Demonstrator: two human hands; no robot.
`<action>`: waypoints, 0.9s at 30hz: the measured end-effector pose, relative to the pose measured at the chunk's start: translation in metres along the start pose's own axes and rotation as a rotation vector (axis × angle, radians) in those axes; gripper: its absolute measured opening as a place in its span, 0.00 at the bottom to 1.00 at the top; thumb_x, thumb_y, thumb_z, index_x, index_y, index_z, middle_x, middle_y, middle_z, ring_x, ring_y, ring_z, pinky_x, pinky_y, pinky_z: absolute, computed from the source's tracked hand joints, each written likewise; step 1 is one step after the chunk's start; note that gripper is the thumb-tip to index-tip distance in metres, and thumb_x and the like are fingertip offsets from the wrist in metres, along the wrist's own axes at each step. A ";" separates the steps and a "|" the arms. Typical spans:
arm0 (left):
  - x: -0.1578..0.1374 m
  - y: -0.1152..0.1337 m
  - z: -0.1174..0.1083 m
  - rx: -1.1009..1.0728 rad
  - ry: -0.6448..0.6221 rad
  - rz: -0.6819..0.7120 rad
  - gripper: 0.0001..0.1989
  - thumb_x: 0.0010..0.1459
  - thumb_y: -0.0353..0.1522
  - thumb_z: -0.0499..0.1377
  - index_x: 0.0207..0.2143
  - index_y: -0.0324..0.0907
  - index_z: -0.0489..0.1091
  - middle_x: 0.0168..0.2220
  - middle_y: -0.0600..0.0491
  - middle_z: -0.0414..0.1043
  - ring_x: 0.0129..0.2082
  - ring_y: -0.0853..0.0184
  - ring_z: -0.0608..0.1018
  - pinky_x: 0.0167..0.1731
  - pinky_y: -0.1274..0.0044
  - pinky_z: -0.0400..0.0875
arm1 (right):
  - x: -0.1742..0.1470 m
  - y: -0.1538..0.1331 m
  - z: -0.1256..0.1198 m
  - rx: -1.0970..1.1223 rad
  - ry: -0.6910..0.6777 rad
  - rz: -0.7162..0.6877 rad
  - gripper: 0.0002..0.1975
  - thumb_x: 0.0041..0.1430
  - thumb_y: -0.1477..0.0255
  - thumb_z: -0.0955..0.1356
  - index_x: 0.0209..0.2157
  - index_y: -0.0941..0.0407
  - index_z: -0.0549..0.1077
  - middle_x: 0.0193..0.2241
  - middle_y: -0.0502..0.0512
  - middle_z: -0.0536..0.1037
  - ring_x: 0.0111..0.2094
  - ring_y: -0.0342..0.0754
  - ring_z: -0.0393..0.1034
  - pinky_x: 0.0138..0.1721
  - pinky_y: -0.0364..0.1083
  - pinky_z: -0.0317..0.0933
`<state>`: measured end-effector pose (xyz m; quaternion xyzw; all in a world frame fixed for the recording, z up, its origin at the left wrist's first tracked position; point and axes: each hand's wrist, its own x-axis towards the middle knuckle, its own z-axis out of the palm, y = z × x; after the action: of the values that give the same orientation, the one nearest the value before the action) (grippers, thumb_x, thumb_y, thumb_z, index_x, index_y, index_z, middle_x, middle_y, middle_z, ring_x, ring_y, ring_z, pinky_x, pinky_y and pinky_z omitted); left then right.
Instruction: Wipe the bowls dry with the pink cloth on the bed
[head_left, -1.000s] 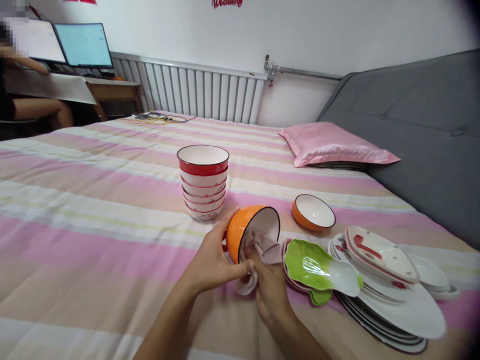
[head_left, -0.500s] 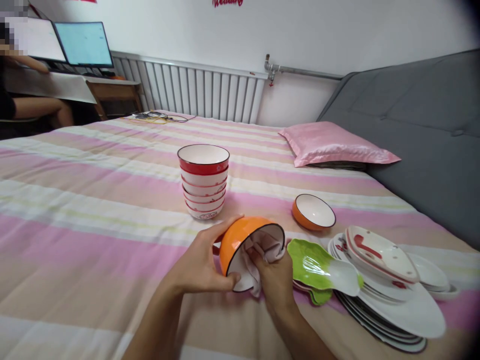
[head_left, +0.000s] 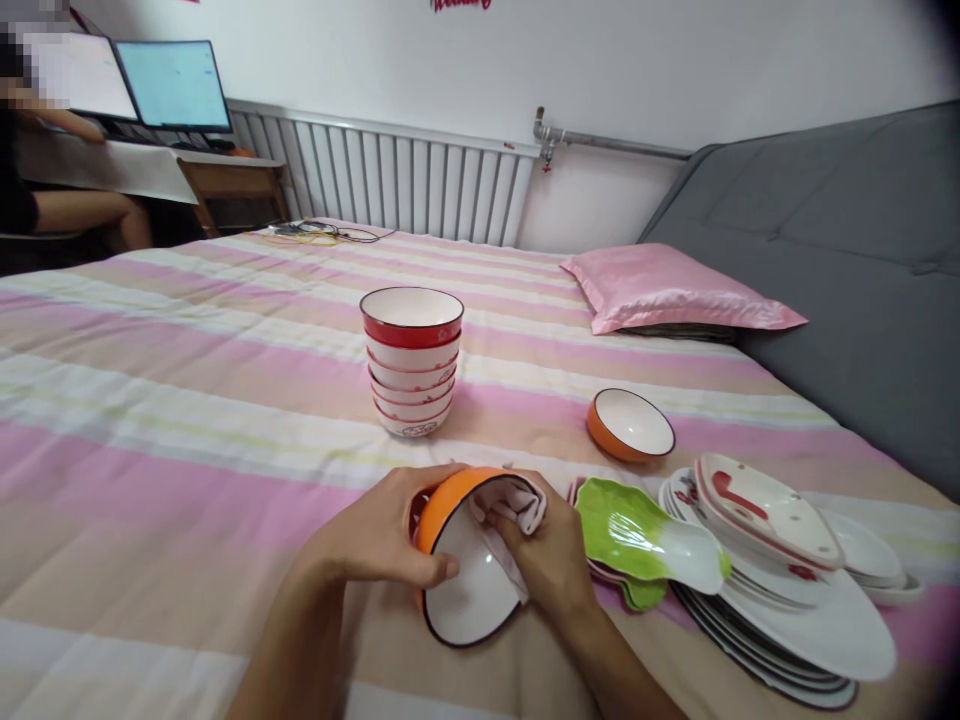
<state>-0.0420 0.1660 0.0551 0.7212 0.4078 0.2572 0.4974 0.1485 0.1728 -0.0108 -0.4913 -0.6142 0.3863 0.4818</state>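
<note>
An orange bowl [head_left: 471, 590] with a white inside and dark rim is tilted on its side, its mouth facing me. My left hand [head_left: 375, 535] grips it from the left, thumb over the rim and fingers behind the outer wall. My right hand [head_left: 544, 545] is closed on a pale pinkish cloth [head_left: 517, 500], which it presses against the bowl's inner right side near the rim. Part of the cloth hangs down inside the bowl. Just beyond is a stack of red-and-white bowls [head_left: 414, 365]. To the right of my right hand lie green leaf-shaped dishes [head_left: 619, 530].
A second orange bowl [head_left: 631, 425] rests on the striped bedspread [head_left: 187, 420]. Stacked plates [head_left: 817, 620] lie at right, with a patterned dish [head_left: 772, 510] on top. Farther off are a pink pillow [head_left: 675, 285], cables [head_left: 322, 233], a radiator [head_left: 390, 180] and a person at a desk.
The orange bowl has come lower and turned, showing more of its white inside. My right hand and the cloth have shifted from deep inside the bowl toward its right rim.
</note>
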 end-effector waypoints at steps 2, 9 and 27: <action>-0.001 -0.002 -0.001 0.010 -0.020 -0.035 0.32 0.39 0.29 0.60 0.52 0.40 0.67 0.34 0.54 0.74 0.35 0.61 0.74 0.36 0.75 0.69 | -0.001 -0.003 -0.001 -0.038 -0.047 -0.025 0.16 0.48 0.77 0.69 0.42 0.53 0.74 0.36 0.51 0.80 0.37 0.49 0.74 0.40 0.44 0.65; -0.002 -0.007 -0.002 -0.007 -0.188 -0.129 0.16 0.43 0.36 0.60 0.37 0.41 0.75 0.27 0.55 0.73 0.32 0.61 0.73 0.32 0.77 0.67 | -0.008 -0.014 -0.003 -0.152 -0.240 -0.117 0.12 0.51 0.74 0.69 0.40 0.51 0.75 0.30 0.48 0.80 0.30 0.46 0.74 0.32 0.40 0.63; 0.005 -0.019 0.004 -0.297 0.082 -0.040 0.48 0.45 0.55 0.59 0.63 0.47 0.48 0.53 0.45 0.64 0.52 0.53 0.68 0.51 0.63 0.62 | 0.000 0.000 -0.008 -0.116 0.143 0.030 0.12 0.50 0.70 0.69 0.39 0.54 0.74 0.35 0.53 0.80 0.37 0.51 0.74 0.40 0.46 0.64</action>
<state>-0.0424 0.1719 0.0358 0.6204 0.3996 0.3339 0.5865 0.1558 0.1732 -0.0088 -0.5540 -0.5922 0.3210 0.4893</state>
